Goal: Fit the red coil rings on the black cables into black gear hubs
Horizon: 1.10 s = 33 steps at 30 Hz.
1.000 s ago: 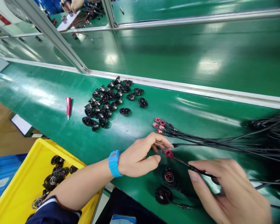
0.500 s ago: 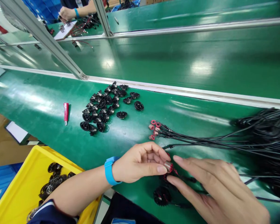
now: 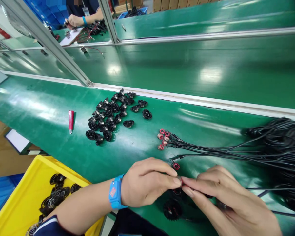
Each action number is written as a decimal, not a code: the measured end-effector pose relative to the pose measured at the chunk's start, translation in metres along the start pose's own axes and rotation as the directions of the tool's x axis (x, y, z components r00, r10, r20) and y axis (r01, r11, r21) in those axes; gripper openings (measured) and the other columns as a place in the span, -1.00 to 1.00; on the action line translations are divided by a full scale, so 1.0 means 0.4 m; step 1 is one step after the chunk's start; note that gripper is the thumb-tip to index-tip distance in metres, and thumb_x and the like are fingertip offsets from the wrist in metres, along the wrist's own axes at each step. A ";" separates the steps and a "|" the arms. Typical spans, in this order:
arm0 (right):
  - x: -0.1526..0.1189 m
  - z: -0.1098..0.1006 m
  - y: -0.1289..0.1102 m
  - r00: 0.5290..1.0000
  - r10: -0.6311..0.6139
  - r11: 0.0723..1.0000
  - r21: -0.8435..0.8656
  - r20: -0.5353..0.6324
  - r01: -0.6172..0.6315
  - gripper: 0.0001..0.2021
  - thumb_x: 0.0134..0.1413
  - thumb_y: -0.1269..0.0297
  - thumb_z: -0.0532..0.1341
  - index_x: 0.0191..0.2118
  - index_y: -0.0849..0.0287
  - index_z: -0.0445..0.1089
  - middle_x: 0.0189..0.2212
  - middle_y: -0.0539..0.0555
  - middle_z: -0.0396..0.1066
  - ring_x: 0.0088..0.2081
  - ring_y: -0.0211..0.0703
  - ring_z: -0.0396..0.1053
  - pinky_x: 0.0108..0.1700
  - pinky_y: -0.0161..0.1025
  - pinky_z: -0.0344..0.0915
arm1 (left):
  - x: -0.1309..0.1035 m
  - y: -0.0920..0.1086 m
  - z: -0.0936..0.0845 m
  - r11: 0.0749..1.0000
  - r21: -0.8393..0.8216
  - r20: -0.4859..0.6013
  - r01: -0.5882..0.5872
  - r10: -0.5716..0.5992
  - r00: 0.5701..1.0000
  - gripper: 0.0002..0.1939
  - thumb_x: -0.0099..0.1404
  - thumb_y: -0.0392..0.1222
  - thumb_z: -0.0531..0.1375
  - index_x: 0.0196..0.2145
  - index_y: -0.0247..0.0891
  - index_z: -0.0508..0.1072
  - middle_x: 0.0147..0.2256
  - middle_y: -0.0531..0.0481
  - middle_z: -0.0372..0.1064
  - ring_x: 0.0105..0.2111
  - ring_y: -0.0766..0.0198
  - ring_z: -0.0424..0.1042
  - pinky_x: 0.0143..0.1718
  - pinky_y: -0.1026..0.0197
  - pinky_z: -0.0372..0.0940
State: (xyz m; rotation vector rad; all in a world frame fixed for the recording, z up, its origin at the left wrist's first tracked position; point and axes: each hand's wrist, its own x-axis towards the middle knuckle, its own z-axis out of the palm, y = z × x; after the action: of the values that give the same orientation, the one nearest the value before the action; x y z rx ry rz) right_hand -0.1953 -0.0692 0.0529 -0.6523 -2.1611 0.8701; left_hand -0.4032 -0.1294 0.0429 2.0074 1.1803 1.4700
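Note:
My left hand (image 3: 147, 183), with a blue wrist strap, pinches a small red-ended motor stator (image 3: 180, 183), mostly hidden by the fingers. My right hand (image 3: 228, 196) meets it from the right, thumb and forefinger closed on the stator's right side or its wires. Just beyond the fingertips lies another red stator (image 3: 176, 166) on the green bench. Below the hands sits a black toothed part (image 3: 172, 210) with a cable. Farther off, a cluster of red-ended stators (image 3: 163, 138) on black cables lies on the bench.
Black toothed parts with metal hubs (image 3: 108, 114) are piled at centre-left, near a red-handled tool (image 3: 71, 121). Coiled black cables (image 3: 280, 141) fill the right. A yellow bin (image 3: 12, 196) holds dark parts at lower left. Across the metal frame (image 3: 64, 59), another person's hand (image 3: 76, 20) works.
My left hand has turned over, its back now facing up. My right thumb and forefinger have closed in from apart to a pinch at the stator.

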 end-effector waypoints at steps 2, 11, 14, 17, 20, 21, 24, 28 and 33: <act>0.000 0.004 -0.001 1.000 0.016 0.999 0.050 0.009 -0.016 -0.82 0.22 0.43 0.26 -0.07 0.14 0.48 -0.45 -0.03 0.38 -0.40 -0.29 0.34 -0.45 -0.34 0.36 | -0.006 -0.007 0.006 0.990 0.072 -0.012 -0.124 0.125 0.992 -0.89 0.38 -0.36 0.18 -0.14 -0.28 0.45 -0.22 -0.06 0.50 -0.19 0.31 0.57 -0.12 0.30 0.52; -0.025 0.010 -0.006 0.996 -0.076 0.997 -0.026 -0.040 0.075 -0.74 0.15 0.57 0.26 -0.05 0.23 0.47 -0.38 0.06 0.40 -0.35 -0.24 0.32 -0.36 -0.24 0.33 | -0.014 0.016 0.022 0.975 -0.154 -0.072 0.160 -0.172 0.982 -0.59 0.24 -0.33 0.34 0.02 -0.25 0.38 -0.22 -0.08 0.54 -0.25 0.28 0.57 -0.15 0.27 0.50; -0.026 0.010 0.000 0.992 -0.118 0.991 -0.071 -0.042 0.114 -0.74 0.15 0.56 0.27 -0.05 0.22 0.47 -0.37 0.06 0.40 -0.34 -0.24 0.33 -0.33 -0.24 0.34 | -0.002 0.027 0.013 0.938 -0.209 0.008 0.277 -0.281 0.960 -0.63 0.20 -0.22 0.40 -0.05 -0.28 0.48 -0.26 -0.10 0.56 -0.32 0.30 0.55 -0.20 0.29 0.49; -0.020 0.009 0.003 0.997 -0.075 0.995 -0.073 -0.026 0.073 -0.74 0.19 0.46 0.28 0.00 0.22 0.43 -0.35 0.07 0.43 -0.31 -0.22 0.37 -0.32 -0.26 0.38 | 0.003 0.026 0.008 0.923 -0.241 0.015 0.298 -0.304 0.953 -0.70 0.20 -0.21 0.40 -0.12 -0.29 0.50 -0.30 -0.10 0.57 -0.35 0.31 0.57 -0.24 0.31 0.49; -0.014 0.007 0.005 0.999 -0.050 0.998 -0.039 0.007 0.050 -0.79 0.24 0.37 0.26 -0.02 0.19 0.43 -0.33 0.06 0.46 -0.30 -0.21 0.41 -0.31 -0.26 0.40 | 0.001 0.020 0.007 0.958 -0.190 -0.017 0.215 -0.222 0.975 -0.70 0.20 -0.25 0.40 -0.11 -0.29 0.49 -0.29 -0.10 0.59 -0.29 0.27 0.60 -0.20 0.32 0.50; -0.013 0.007 0.006 0.998 -0.064 0.997 -0.033 0.019 0.065 -0.82 0.24 0.37 0.26 -0.05 0.18 0.43 -0.33 0.06 0.47 -0.31 -0.21 0.41 -0.32 -0.26 0.40 | 0.001 0.019 0.006 0.972 -0.161 -0.017 0.169 -0.174 0.985 -0.71 0.22 -0.26 0.39 -0.11 -0.29 0.49 -0.28 -0.10 0.60 -0.26 0.27 0.61 -0.18 0.33 0.50; -0.013 0.005 0.009 0.994 -0.099 0.994 -0.044 0.037 0.101 -0.84 0.23 0.39 0.27 -0.07 0.19 0.44 -0.34 0.05 0.48 -0.33 -0.23 0.40 -0.34 -0.27 0.38 | 0.000 0.014 0.002 0.993 -0.095 0.024 0.067 -0.065 0.998 -0.79 0.30 -0.30 0.32 -0.10 -0.28 0.50 -0.22 -0.11 0.60 -0.22 0.30 0.61 -0.13 0.36 0.50; -0.021 0.004 0.013 0.991 -0.121 0.987 -0.099 0.049 0.126 -0.81 0.22 0.39 0.28 -0.05 0.20 0.44 -0.33 0.05 0.49 -0.33 -0.23 0.40 -0.33 -0.27 0.38 | -0.005 0.009 -0.005 0.998 -0.054 0.064 -0.014 0.017 0.998 -0.86 0.31 -0.35 0.29 -0.15 -0.32 0.52 -0.21 -0.17 0.59 -0.23 0.28 0.62 -0.13 0.35 0.51; -0.028 0.009 0.016 0.994 -0.100 0.991 -0.090 0.041 0.104 -0.77 0.24 0.38 0.26 0.01 0.21 0.42 -0.28 0.06 0.51 -0.29 -0.22 0.43 -0.29 -0.27 0.39 | -0.013 0.006 -0.006 0.999 -0.053 0.071 -0.001 0.005 0.997 -0.91 0.32 -0.31 0.29 -0.20 -0.27 0.50 -0.20 -0.13 0.61 -0.24 0.27 0.63 -0.13 0.35 0.52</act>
State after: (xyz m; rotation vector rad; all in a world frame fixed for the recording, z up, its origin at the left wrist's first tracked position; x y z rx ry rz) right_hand -0.1898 -0.0740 0.0417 -0.5696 -2.2575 0.7370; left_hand -0.4051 -0.1354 0.0424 2.0095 1.0988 1.4042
